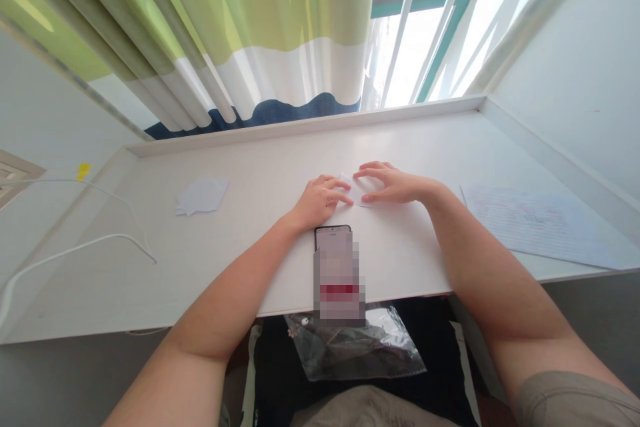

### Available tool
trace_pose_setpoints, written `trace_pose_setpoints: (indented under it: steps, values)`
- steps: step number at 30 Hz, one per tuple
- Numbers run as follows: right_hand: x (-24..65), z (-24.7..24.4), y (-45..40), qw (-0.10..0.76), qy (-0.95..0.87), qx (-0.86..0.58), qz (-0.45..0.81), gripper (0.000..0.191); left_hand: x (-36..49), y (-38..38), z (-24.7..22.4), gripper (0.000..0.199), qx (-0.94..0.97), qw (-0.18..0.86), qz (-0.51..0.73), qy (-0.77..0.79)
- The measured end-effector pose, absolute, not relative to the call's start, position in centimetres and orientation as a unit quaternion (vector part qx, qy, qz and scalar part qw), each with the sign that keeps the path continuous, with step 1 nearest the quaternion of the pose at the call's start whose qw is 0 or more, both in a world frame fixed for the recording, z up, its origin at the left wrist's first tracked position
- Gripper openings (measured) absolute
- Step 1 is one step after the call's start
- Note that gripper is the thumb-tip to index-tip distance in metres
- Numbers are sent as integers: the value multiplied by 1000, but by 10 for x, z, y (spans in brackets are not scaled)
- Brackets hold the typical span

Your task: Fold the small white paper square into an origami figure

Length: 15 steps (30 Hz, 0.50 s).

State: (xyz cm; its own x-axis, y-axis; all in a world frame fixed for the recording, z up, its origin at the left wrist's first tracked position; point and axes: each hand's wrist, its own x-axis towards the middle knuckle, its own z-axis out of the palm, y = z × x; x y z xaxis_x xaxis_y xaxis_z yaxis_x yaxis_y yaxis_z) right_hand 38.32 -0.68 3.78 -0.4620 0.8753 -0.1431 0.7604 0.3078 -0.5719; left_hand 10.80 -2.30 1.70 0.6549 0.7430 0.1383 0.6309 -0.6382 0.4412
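Observation:
A small piece of white paper lies on the white desk between my hands. My left hand rests at its left side, fingers apart, with fingertips on or beside its edge. From the right, my right hand reaches over the paper with fingers spread and curved, thumb near the lower edge. Parts of the paper are hidden under the fingers. Just below my left hand lies a phone, its screen mostly blurred.
White paper pieces lie on the left, written sheets on the right. A white cable crosses the left side. A clear plastic bag is below the front edge. A curtain hangs behind.

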Motion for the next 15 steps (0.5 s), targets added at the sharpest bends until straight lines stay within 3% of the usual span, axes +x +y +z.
trace_pose_setpoints:
  steps: [4,15]
  values:
    - [375,39,-11,102,-791,-528,291,78,108,-22,17,33,835,210,215,461]
    - [357,34,-13,85,-796,-549,241,89,109,-19,14,31,792,259,254,492]
